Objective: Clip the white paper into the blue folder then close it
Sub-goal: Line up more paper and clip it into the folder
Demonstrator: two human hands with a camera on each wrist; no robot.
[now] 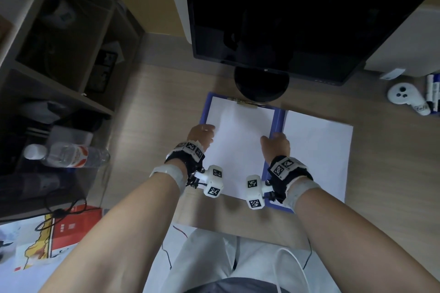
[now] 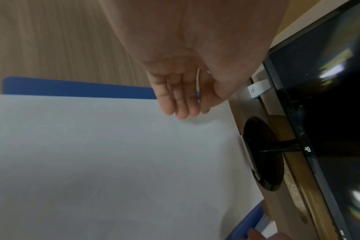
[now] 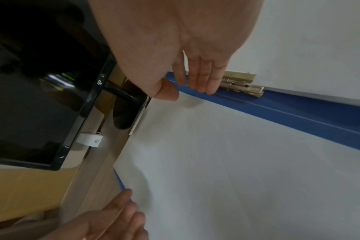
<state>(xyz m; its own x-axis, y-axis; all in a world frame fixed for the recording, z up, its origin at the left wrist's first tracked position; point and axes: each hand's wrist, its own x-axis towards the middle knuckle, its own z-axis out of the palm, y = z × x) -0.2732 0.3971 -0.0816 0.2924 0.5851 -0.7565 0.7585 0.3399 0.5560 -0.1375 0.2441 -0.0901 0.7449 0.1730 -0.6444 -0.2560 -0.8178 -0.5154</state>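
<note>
The blue folder (image 1: 277,121) lies open on the desk in front of the monitor. A white paper (image 1: 240,145) covers its left panel, with its top edge at the metal clip (image 1: 246,103). My left hand (image 1: 202,134) rests on the paper's left edge, and its straight fingertips (image 2: 183,112) touch the sheet. My right hand (image 1: 276,144) is at the paper's right edge, with the thumb (image 3: 169,94) on the paper and the fingers (image 3: 203,81) on the blue spine (image 3: 277,110). A brass clip (image 3: 242,86) sits beside those fingers. Neither hand grips anything.
A second white sheet (image 1: 316,150) covers the folder's right side. The monitor (image 1: 297,19) and its round base (image 1: 262,83) stand just behind the folder. A white controller (image 1: 402,97) and markers lie far right. Shelves and a water bottle (image 1: 69,154) are on the left.
</note>
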